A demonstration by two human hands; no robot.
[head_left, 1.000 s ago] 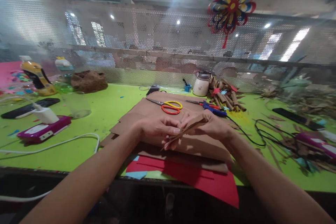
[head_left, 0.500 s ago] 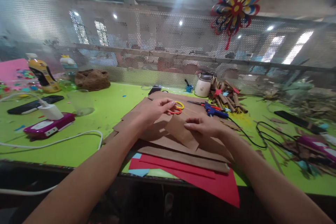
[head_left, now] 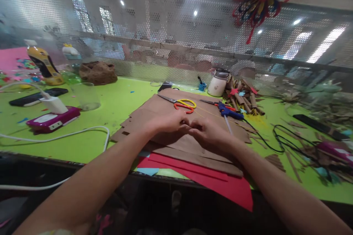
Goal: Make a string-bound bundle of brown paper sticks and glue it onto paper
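Note:
My left hand (head_left: 178,122) and my right hand (head_left: 202,129) meet over a stack of brown kraft paper (head_left: 149,112), fingertips pinched close together. Between them is the small piece of brown paper, mostly hidden by the fingers and hard to tell from the sheets below. Just beyond my left hand, scissors (head_left: 184,105) with red and yellow handles lie on the stack, blades toward the left. A blue glue gun (head_left: 227,112) rests to the right of my right hand, nozzle toward me. Another pair of scissors (head_left: 211,102) lies behind it.
Red paper (head_left: 220,187) sticks out under the stack past the table's front edge. Rolled brown paper tubes (head_left: 245,99) and a white jar (head_left: 217,85) stand at the back. On the left are a clear cup (head_left: 87,99) and a purple power strip (head_left: 56,119). The glue gun's black cord (head_left: 264,146) runs right.
My left hand has let go of the scissors, which now lie on the brown paper. It has come down to meet my right hand at the brown paper piece. The view has shifted slightly.

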